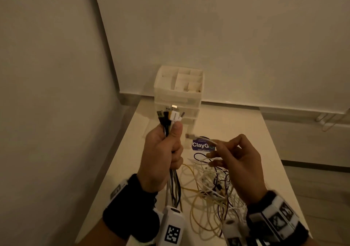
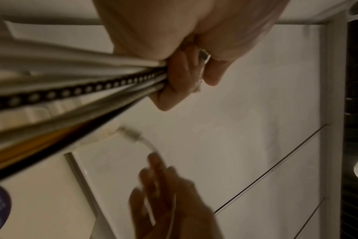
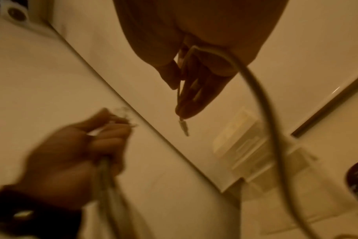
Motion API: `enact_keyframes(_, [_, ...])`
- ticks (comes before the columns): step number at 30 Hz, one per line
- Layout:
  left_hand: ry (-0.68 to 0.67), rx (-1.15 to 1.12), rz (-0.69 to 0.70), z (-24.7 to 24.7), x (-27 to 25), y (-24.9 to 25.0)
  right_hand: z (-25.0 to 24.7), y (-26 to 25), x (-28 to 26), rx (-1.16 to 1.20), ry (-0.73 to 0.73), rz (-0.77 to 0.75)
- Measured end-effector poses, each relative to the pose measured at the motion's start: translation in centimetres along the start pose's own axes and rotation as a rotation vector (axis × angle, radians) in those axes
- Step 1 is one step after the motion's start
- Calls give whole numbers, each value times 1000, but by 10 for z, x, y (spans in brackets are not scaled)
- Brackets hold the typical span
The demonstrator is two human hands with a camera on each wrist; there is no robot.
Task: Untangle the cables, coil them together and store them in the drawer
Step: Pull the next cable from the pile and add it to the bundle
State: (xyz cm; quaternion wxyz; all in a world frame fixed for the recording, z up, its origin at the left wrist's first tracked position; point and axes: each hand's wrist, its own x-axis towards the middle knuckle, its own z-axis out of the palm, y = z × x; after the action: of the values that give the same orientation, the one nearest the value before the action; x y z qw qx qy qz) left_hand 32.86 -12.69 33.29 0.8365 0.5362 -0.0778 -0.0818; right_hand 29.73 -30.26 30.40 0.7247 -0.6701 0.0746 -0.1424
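Observation:
My left hand point(image 1: 162, 151) grips a bunch of cables point(image 1: 38, 92) upright above the table, their plugs point(image 1: 169, 116) sticking out above my thumb. In the left wrist view the bunch point(image 2: 92, 87) runs into the fist of my left hand point(image 2: 182, 77). My right hand point(image 1: 233, 160) pinches a thin white cable point(image 1: 206, 140) whose plug point(image 1: 189, 136) points left toward the left hand. The right wrist view shows that white cable point(image 3: 262, 100) looping out of my right hand point(image 3: 186, 90). A tangle of white, yellow and dark cables point(image 1: 212, 187) lies on the table below both hands.
A translucent drawer unit point(image 1: 179, 98) with open top compartments stands at the back of the white table point(image 1: 265, 151), in the corner by the walls. A purple "ClayGo" sticker point(image 1: 200, 145) lies on the table in front of it.

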Motion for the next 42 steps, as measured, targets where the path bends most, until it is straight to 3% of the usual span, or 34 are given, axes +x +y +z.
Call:
enact_keyframes(6, [63, 33, 16, 19, 11, -14, 25, -17, -11, 220, 30, -66])
enact_keyframes(10, [34, 147, 83, 31, 15, -16, 36, -15, -17, 124, -56, -92])
enact_keyframes(16, [103, 261, 67, 35, 23, -27, 31, -11, -19, -5, -41, -88])
enact_keyframes(21, [144, 71, 144, 25, 43, -8, 10, 17, -24, -320, -255, -106])
enact_keyframes(26, [123, 22, 180, 20, 48, 9, -11, 30, -9, -324, -440, -180])
enact_keyframes(29, [201, 16, 298, 14, 55, 38, -23, 53, 9, -496, -594, -110])
enact_keyframes(31, [224, 29, 390, 4, 59, 65, -39, 77, 15, -545, -597, -48])
enact_keyframes(34, [161, 201, 393, -5, 51, 72, -55, 94, 23, -428, -450, 36])
enact_keyframes(36, [103, 564, 359, 1, 41, 49, -55, 88, 29, -283, -359, 106])
enact_keyframes(38, [43, 813, 285, 13, 33, 19, -51, 71, 36, -236, -350, 66])
enact_keyframes(42, [-185, 809, 120, 34, 25, -35, -47, 39, 45, -205, -435, -9])
